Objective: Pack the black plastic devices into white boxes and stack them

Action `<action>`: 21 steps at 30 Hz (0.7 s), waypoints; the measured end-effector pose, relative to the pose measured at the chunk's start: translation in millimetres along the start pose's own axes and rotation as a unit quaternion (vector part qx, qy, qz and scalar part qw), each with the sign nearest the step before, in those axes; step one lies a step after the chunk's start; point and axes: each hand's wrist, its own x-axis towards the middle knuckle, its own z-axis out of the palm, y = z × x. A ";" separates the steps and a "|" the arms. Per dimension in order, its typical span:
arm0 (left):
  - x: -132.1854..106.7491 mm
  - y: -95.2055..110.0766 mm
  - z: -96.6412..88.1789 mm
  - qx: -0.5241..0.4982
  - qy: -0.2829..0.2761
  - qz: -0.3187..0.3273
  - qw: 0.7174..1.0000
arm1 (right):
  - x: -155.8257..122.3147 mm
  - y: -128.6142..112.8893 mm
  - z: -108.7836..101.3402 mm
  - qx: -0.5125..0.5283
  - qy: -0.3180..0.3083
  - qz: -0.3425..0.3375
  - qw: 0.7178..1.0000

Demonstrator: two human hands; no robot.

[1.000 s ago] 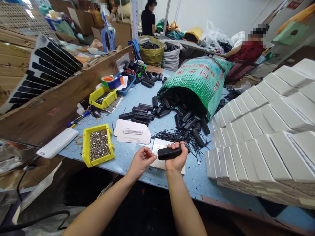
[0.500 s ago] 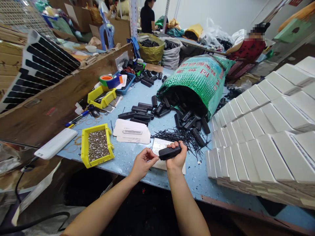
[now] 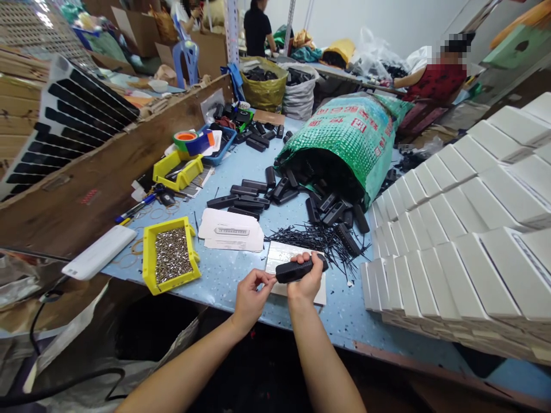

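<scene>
My right hand [image 3: 307,279] grips a black oblong plastic case [image 3: 290,271] with a ribbed surface, tilted over the table's front part. At the case's left end, the thumb and forefinger of my left hand [image 3: 253,292] are pinched together; whatever they hold is too small to make out. Beneath both lies a white flat box [image 3: 275,256]. Thin black sticks [image 3: 312,236] lie in a heap just beyond. Similar black cases [image 3: 247,205] are scattered farther back, spilling from a green woven sack [image 3: 344,129]. Left of my hands stands a yellow bin [image 3: 148,258] of small shiny metal parts [image 3: 172,255].
White boxes [image 3: 434,258] are stacked high on the right. A printed card [image 3: 231,229] lies left of centre. Along the left are a white power strip-like bar [image 3: 99,250], another yellow bin [image 3: 159,166], tape [image 3: 187,136] and a wooden board [image 3: 107,155]. People work behind.
The case has turned slightly in my right hand, showing more of its far end. My left hand stays pinched at its near end and has shifted only a little.
</scene>
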 end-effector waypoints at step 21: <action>146.0 79.0 -97.8 0.505 -0.365 0.052 0.780 | 51.0 -33.9 -62.3 -0.477 -0.130 -0.379 0.782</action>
